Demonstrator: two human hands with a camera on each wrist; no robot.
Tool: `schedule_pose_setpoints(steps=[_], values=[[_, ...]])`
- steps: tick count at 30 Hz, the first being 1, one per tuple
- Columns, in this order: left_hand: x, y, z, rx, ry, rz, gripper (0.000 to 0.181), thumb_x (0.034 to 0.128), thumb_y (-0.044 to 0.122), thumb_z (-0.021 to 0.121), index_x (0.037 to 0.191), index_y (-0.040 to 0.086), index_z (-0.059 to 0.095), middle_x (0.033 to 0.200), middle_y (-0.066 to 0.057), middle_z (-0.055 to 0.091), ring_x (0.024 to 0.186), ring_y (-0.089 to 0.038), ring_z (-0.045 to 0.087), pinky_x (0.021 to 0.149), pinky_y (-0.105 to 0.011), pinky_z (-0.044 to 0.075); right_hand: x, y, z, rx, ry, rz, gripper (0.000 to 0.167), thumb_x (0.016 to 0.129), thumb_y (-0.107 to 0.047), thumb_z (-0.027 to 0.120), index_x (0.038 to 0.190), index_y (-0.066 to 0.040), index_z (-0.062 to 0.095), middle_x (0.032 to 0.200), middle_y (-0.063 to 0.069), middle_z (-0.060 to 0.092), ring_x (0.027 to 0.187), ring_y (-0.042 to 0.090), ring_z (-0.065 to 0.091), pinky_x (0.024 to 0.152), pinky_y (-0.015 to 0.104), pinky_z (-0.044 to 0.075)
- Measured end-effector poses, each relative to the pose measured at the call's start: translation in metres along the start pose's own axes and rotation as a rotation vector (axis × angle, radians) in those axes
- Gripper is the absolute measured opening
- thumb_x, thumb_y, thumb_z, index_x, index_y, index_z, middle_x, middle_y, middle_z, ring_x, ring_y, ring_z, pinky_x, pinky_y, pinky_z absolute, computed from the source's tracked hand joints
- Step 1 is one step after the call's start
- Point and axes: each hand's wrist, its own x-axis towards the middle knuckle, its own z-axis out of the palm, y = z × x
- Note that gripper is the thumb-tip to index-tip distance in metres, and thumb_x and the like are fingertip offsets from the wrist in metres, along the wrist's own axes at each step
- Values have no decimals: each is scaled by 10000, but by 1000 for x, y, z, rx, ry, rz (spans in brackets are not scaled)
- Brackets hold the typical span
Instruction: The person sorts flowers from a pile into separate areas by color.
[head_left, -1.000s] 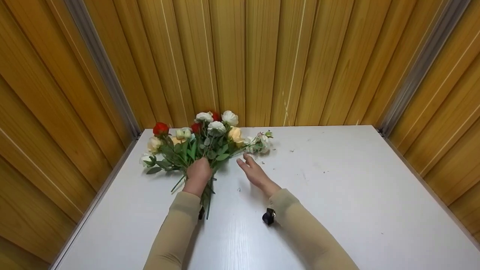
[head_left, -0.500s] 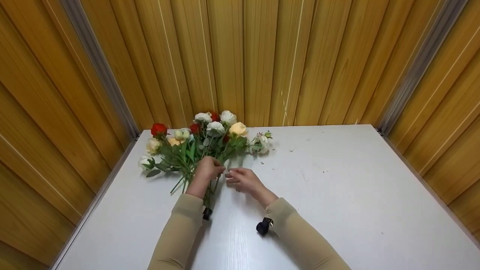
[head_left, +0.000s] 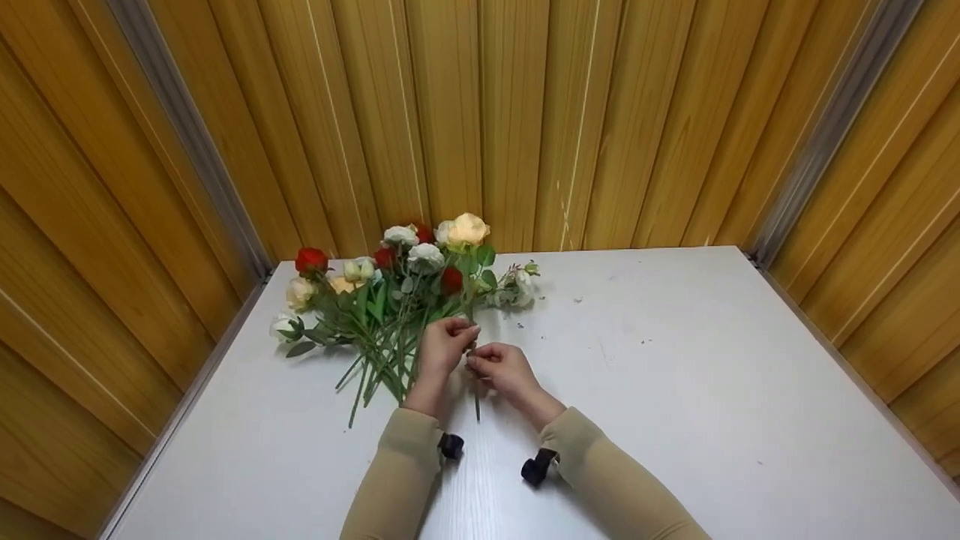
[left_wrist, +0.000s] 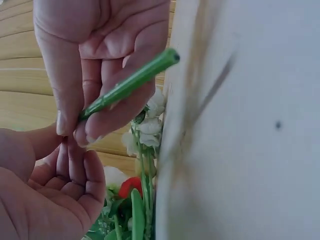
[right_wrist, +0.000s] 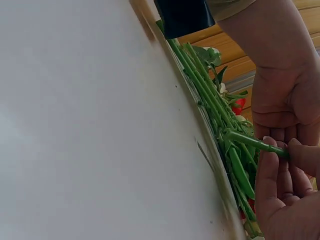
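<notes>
A pale peach rose with green leaves stands up between my hands, apart from the bunch. My left hand pinches its stem between thumb and fingers. Just below, my right hand pinches the same stem. The cut end of the green stem sticks out past my right fingers in the left wrist view. To the left lies a loose bunch of artificial flowers in red, white and cream, its stems spread on the table.
A white flower sprig lies to the right of the bunch. Small dark scraps dot the white table. Wood-patterned panels rise behind the table and on both sides.
My left hand has left the bunch's stems and shifted right with the peach rose, which has risen upright. My right hand has closed in on the same stem.
</notes>
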Motion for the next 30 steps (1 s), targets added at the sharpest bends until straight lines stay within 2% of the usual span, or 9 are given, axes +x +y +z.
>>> schedule_pose_setpoints(steps=[6, 11, 16, 20, 23, 25, 27, 30], values=[[-3, 4, -8, 40, -35, -9, 247, 980, 187, 714, 1105, -22, 753, 930, -172, 769, 750, -175, 737, 671, -268, 567, -1, -3, -14, -15, -34, 15, 137, 970, -11, 665, 1058, 94, 668, 841, -19, 742, 737, 101, 710, 674, 242, 593], [-1, 4, -24, 106, 35, -37, 202, 997, 164, 685, 1091, -8, 735, 913, -160, 745, 773, -221, 743, 679, -303, 578, 2, -12, -31, -38, -61, 17, 155, 971, -2, 663, 1083, 106, 656, 872, -15, 731, 729, 88, 704, 719, 272, 624], [-1, -1, -41, 280, 109, -67, 114, 992, 135, 684, 1023, 26, 693, 922, -141, 704, 782, -231, 677, 671, -347, 541, 6, -22, -52, -135, -40, 2, 168, 975, -12, 663, 1091, 109, 657, 912, 34, 737, 733, 81, 697, 693, 248, 609], [-2, -7, -49, 440, 142, -71, 104, 978, 95, 694, 1015, 11, 644, 945, -176, 678, 813, -311, 658, 681, -418, 523, 10, -31, -76, -206, 19, 6, 169, 981, -41, 669, 1092, 86, 669, 962, 87, 751, 745, 83, 696, 697, 252, 602], [-1, -10, -51, 553, 125, -100, 269, 965, 80, 705, 1167, -79, 626, 1079, -273, 681, 976, -420, 679, 797, -509, 569, 12, -39, -101, -255, 85, 22, 171, 992, -48, 658, 1114, 72, 671, 983, 95, 740, 764, 92, 696, 712, 257, 601], [0, -12, -51, 615, 104, -126, 442, 959, 79, 711, 1312, -136, 554, 1180, -321, 664, 1086, -466, 661, 880, -552, 570, 13, -46, -120, -287, 136, 42, 173, 1001, -53, 645, 1134, 56, 669, 1004, 95, 732, 783, 97, 696, 724, 252, 598], [2, -14, -52, 654, 82, -154, 588, 959, 89, 713, 1427, -155, 453, 1234, -341, 653, 1136, -488, 647, 921, -578, 562, 12, -50, -140, -319, 184, 57, 193, 1013, -65, 632, 1168, 45, 662, 1036, 97, 723, 805, 98, 695, 741, 246, 596], [3, -16, -52, 687, 58, -173, 632, 949, 84, 715, 1464, -137, 423, 1206, -315, 676, 1102, -466, 668, 900, -574, 570, 8, -54, -169, -354, 252, 78, 227, 1026, -98, 620, 1213, 26, 657, 1076, 99, 717, 831, 93, 690, 771, 241, 595]])
